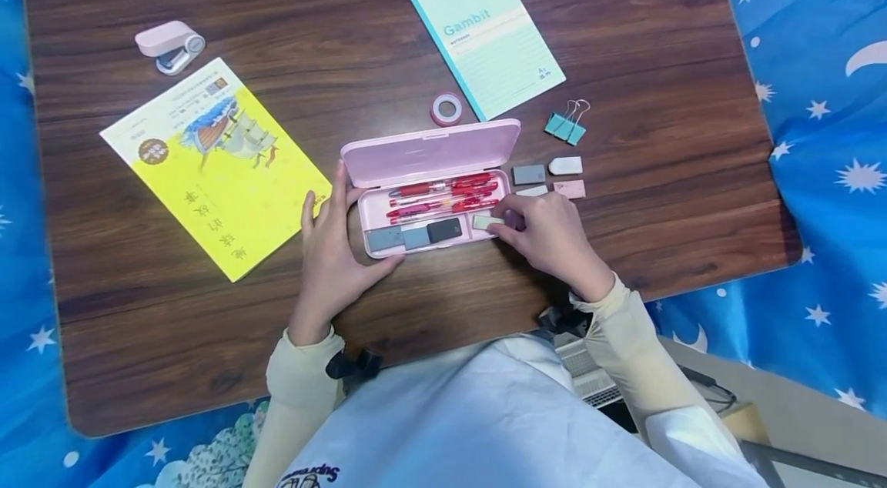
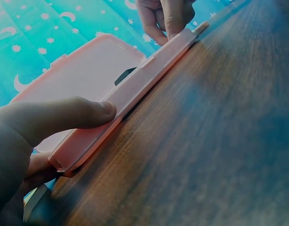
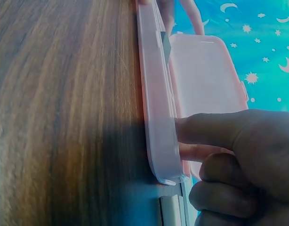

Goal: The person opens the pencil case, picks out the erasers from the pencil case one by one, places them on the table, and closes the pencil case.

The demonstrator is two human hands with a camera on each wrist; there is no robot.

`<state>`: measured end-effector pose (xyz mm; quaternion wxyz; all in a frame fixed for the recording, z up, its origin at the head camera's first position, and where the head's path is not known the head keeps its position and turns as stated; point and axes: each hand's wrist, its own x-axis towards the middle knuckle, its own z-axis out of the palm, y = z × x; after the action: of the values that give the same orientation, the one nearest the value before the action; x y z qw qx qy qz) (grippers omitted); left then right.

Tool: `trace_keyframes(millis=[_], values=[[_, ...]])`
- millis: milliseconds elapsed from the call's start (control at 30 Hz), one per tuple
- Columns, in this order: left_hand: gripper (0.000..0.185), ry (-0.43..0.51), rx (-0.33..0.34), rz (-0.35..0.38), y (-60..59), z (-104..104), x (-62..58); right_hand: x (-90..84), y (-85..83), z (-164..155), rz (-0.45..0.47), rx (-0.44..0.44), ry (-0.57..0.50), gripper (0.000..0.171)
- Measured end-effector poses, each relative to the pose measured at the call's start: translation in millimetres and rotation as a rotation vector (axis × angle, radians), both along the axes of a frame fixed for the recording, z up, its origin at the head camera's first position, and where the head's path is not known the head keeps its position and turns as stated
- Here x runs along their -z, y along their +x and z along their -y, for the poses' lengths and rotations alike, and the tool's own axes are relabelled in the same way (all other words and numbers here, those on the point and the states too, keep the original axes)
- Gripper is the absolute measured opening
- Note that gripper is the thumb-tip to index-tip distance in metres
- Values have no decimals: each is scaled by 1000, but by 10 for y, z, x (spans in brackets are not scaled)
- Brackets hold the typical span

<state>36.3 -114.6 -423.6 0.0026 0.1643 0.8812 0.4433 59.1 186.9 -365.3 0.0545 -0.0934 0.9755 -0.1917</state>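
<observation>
The open pink case lies on the counter between both hands. The right hand pinches a pale eraser at the case's right end. The left hand grips its left end, thumb on the front rim. More erasers lie just beyond the right hand.

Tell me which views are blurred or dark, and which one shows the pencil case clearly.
Head view: evenly lit and sharp, pencil case clear, table edges curved. Left wrist view: left hand near, dark, blurred. Right wrist view: right hand shadowed, wood grain soft.
</observation>
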Motion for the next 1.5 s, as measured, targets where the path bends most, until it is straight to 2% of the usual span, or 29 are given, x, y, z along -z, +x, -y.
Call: trace_keyframes(millis=[400, 567, 700, 800, 867, 967, 1033, 1133, 1267, 1500], values=[[137, 7, 4, -8, 3, -53, 1, -14, 28, -42, 32, 23, -89, 19], [137, 11, 10, -12, 2, -67, 10, 1, 35, -66, 7, 25, -161, 18], [137, 10, 4, -6, 1, -62, 13, -57, 25, -127, -23, 22, -248, 16], [137, 9, -2, -5, 2, -45, 13, -177, 2, -262, -39, 40, -283, 14], [138, 8, 0, -5, 3, -34, 18, -260, -5, -395, -32, 67, -269, 12], [137, 4, 5, -6, 1, -24, 24, -346, -7, -591, 33, 91, -203, 11], [137, 3, 9, -8, 0, -19, 22, -350, -2, -682, 103, 70, -160, 12], [138, 0, 10, -13, -4, -9, 21, -293, -17, -728, 177, -13, -114, 13], [138, -1, 7, -13, -10, -1, 19, -195, -48, -686, 187, -73, -59, 13], [138, 9, -7, -1, -5, -12, -9, -160, -38, -632, 151, -17, 24, 14]])
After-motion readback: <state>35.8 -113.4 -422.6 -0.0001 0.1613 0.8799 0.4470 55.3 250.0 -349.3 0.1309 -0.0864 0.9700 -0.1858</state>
